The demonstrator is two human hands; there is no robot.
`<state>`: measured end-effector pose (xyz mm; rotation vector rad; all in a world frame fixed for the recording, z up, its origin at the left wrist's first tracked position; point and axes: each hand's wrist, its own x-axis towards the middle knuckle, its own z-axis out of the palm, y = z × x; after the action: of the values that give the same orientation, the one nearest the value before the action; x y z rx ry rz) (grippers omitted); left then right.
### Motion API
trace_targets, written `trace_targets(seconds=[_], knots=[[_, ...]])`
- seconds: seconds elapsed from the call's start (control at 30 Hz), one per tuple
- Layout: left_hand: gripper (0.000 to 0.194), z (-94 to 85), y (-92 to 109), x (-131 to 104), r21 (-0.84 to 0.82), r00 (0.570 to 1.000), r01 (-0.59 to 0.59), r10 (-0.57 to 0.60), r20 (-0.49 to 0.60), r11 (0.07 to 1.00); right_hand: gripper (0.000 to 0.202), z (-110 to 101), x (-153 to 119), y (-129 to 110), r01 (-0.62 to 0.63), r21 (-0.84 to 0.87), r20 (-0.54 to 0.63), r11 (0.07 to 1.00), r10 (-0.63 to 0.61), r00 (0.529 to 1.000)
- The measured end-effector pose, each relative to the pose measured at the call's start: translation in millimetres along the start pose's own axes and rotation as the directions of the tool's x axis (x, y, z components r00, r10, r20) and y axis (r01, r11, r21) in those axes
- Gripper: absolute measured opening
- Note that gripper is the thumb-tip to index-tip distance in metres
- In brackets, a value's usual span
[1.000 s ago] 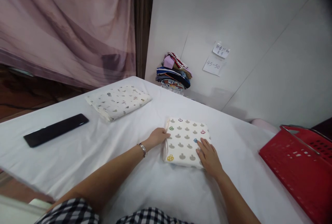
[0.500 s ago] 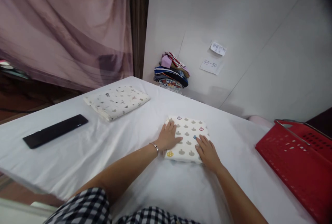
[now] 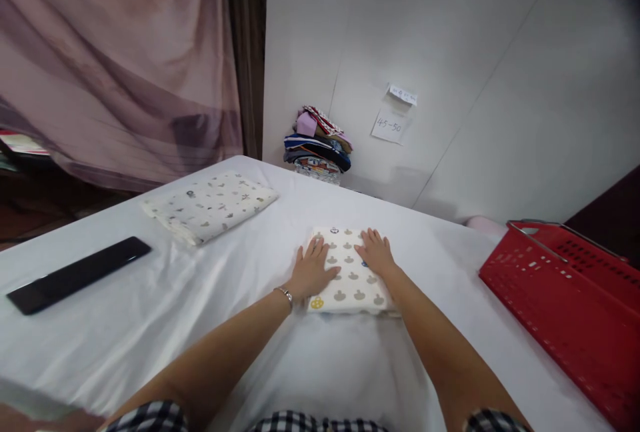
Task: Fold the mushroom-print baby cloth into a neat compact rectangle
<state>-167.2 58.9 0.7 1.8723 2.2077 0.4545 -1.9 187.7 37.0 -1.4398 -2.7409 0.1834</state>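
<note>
A folded white cloth (image 3: 353,289) with grey mushroom prints lies flat on the white-covered table (image 3: 225,312). My left hand (image 3: 311,271) rests on its left edge, fingers spread. On the upper right part of the cloth lies my right hand (image 3: 376,252), its fingers apart and pointing away from me. Neither hand grips anything. A second folded cloth (image 3: 213,205), white with small dark prints, lies farther back on the left.
A long black flat object (image 3: 80,274) lies at the left. At the right stands a red perforated basket (image 3: 565,299). Folded clothes (image 3: 320,142) are stacked beyond the table by the wall, near a paper marked 45-50 (image 3: 389,125).
My right hand has moved from the cloth's lower right side to its upper right part. My left hand stays at the left edge. The whole view has shifted slightly.
</note>
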Motion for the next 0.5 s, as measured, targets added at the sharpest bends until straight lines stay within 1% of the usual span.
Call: trace_targets(seconds=[0.07,0.1,0.17,0.23,0.27,0.3,0.37,0.43,0.5], knots=[[0.073,0.0,-1.8,-2.1,-0.011,1.0,0.001,-0.001,0.012,1.0,0.063,9.2,6.3,7.5,-0.051,-0.01,0.052,0.999,0.051,0.997],[0.073,-0.8,-2.0,-2.7,-0.017,1.0,0.004,-0.004,0.017,1.0,0.063,13.1,7.8,10.6,-0.053,-0.013,0.059,0.999,0.053,0.997],[0.072,-4.7,0.5,-2.0,-0.023,0.999,0.016,-0.015,0.039,1.0,0.064,18.4,8.7,14.5,-0.041,-0.022,0.049,0.999,0.042,0.998],[0.073,-11.4,7.2,3.0,-0.016,0.996,0.041,-0.039,0.08,0.999,0.063,20.6,8.4,15.3,-0.037,-0.027,0.045,0.999,0.038,0.998],[0.074,-15.1,11.7,7.4,-0.006,0.995,0.049,-0.048,0.083,0.999,0.063,21.0,8.3,15.0,-0.036,-0.03,0.043,0.999,0.037,0.998],[0.075,-18.5,16.4,12.9,0.007,0.997,0.047,-0.047,0.065,0.999,0.064,21.1,8.3,14.6,-0.038,-0.034,0.042,0.999,0.04,0.998],[0.076,-22.5,23.6,25.9,0.033,1.0,0.006,-0.005,-0.03,0.999,0.064,21.0,8.6,14.0,-0.047,-0.041,0.042,0.998,0.049,0.998],[0.076,-21.0,24.5,38.4,0.049,0.994,-0.022,0.027,-0.11,0.999,0.064,20.7,8.8,14.3,-0.049,-0.042,0.036,0.998,0.051,0.998],[0.076,-14.5,18.6,47.1,0.032,0.994,0.026,-0.023,-0.105,0.999,0.063,20.2,8.3,15.0,-0.043,-0.032,0.036,0.999,0.045,0.998]])
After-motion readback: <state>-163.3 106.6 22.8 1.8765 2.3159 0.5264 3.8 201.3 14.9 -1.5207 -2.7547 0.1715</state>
